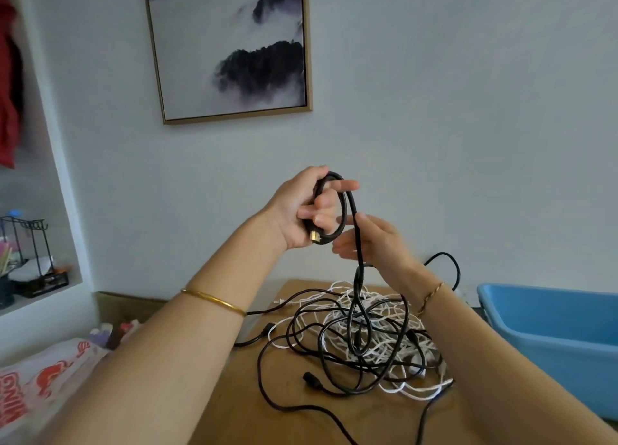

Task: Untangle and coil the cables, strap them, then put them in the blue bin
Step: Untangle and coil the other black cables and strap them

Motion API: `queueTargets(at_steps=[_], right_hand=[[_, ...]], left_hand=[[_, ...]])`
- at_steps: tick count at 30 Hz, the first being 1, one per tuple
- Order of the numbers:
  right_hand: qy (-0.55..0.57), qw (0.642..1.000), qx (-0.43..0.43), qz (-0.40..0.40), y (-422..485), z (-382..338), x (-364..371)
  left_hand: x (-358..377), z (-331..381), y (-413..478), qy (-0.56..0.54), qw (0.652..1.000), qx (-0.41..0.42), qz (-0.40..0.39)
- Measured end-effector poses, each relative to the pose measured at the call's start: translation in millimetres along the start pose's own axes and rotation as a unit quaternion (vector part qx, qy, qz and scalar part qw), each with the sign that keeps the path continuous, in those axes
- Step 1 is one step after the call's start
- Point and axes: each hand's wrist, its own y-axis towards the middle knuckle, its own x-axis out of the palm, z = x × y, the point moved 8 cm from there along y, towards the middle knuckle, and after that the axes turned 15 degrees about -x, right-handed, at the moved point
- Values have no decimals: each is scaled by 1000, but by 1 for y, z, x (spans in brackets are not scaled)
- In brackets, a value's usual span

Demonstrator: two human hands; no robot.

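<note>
My left hand (306, 210) is raised in front of the wall and grips a small coil of black cable (342, 204); a gold-tipped plug sticks out below its fingers. The cable's free length drops straight down into a tangled pile of black and white cables (364, 341) on the wooden table (267, 421). My right hand (374, 244) is just to the right of the coil, fingers loosely extended, with the hanging black strand running across its fingertips. The blue bin (551, 331) stands at the right edge of the table.
A framed painting (230, 43) hangs on the wall above. On the left, a shelf niche holds a black wire rack (30, 254), and a printed red-and-white bag (43, 384) lies at the lower left. A black plug (309, 377) lies at the near side of the pile.
</note>
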Motion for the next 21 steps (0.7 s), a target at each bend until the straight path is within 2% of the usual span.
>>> queueTargets(at_steps=[3, 6, 13, 17, 21], right_hand=[[-16, 1000, -18, -13, -6, -7, 11], [-29, 998, -5, -60, -13, -7, 22], [-112, 981, 46, -151, -18, -14, 37], [-185, 965, 56, -179, -19, -14, 31], [-184, 959, 68, -204, -24, -17, 36]], left_hand=[[1, 3, -3, -74, 995, 17, -62], [-2, 12, -7, -172, 979, 50, -100], [-7, 21, -5, -307, 937, 115, -120], [-17, 29, -6, -394, 897, 150, -136], [-24, 37, -4, -442, 865, 190, -144]])
